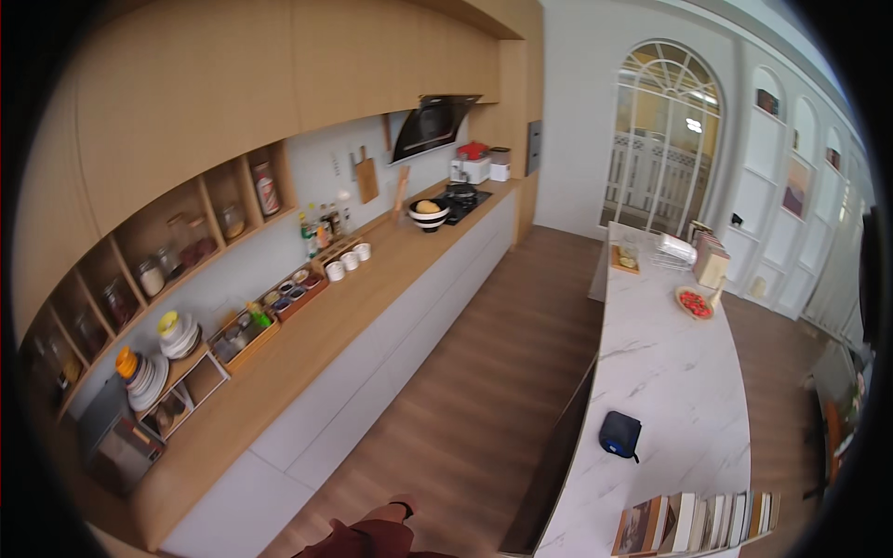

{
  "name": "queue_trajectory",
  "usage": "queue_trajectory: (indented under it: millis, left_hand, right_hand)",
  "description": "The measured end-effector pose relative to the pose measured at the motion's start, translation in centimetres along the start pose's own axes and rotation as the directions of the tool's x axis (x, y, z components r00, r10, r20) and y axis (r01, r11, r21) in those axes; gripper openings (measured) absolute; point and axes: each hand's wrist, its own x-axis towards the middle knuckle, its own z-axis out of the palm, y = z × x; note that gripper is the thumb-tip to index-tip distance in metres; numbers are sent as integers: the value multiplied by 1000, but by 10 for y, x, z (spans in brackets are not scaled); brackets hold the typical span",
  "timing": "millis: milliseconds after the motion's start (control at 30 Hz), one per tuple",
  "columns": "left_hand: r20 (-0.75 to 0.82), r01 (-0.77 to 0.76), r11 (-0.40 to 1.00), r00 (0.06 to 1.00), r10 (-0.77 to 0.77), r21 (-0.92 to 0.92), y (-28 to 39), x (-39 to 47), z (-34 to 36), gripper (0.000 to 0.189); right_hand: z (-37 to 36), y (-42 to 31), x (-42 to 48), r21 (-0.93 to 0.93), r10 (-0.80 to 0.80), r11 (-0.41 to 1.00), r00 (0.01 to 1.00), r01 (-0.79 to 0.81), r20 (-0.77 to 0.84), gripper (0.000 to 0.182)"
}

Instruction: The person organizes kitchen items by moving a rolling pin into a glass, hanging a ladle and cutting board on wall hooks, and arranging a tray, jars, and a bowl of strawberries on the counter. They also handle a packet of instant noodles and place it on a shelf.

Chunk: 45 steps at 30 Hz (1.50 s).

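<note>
Neither of my hands can be made out. My dark red clothing [380, 538] shows at the bottom edge, beside a small patch of skin crossed by a black band; blur hides which body part it is. To the right stretches a white marble-patterned island counter [670, 376]. On it lies a dark blue zippered case [620, 434] with a short strap. A row of upright books [698, 523] stands at its near end. Farther along are a bowl of red fruit or similar [695, 304] and a wooden tray [625, 261] holding glassware.
A long wooden worktop [307, 349] runs along the left, under wall cupboards. It carries stacked dishes [148, 380], a spice tray [293, 291], white cups [350, 261], a striped bowl [429, 216] and a gas hob [464, 201]. Brown wood flooring [481, 349] lies between the counters.
</note>
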Motion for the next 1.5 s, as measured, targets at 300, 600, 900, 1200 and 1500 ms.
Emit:
queue_trajectory:
  millis: [300, 600, 900, 1200, 1500]
  left_hand:
    - [-86, -373, 926, 926, 369, -47, 31, -48, 91, 38]
    - [-558, -660, 692, 706, 437, -294, 145, -153, 143, 31]
    - [-579, -140, 968, 815, -8, -211, -110, -251, 329, 33]
    - [-205, 127, 549, 840, -503, -826, -211, -306, 381, 30]
    - [-628, -399, 588, 736, -251, -703, -209, -206, 250, 29]
  right_hand:
    - [-82, 41, 26, -57, 51, 997, 990, -44, 135, 28]
    - [-167, 114, 63, -29, -79, 995, 948, 92, 307, 29]
    - [-77, 57, -21, -184, -155, 907, 706, 379, 691, 34]
    - [57, -119, -49, -283, -160, 658, 497, 698, 853, 32]
    - [214, -137, 43, -6, -335, -39, -7, 999, 942, 35]
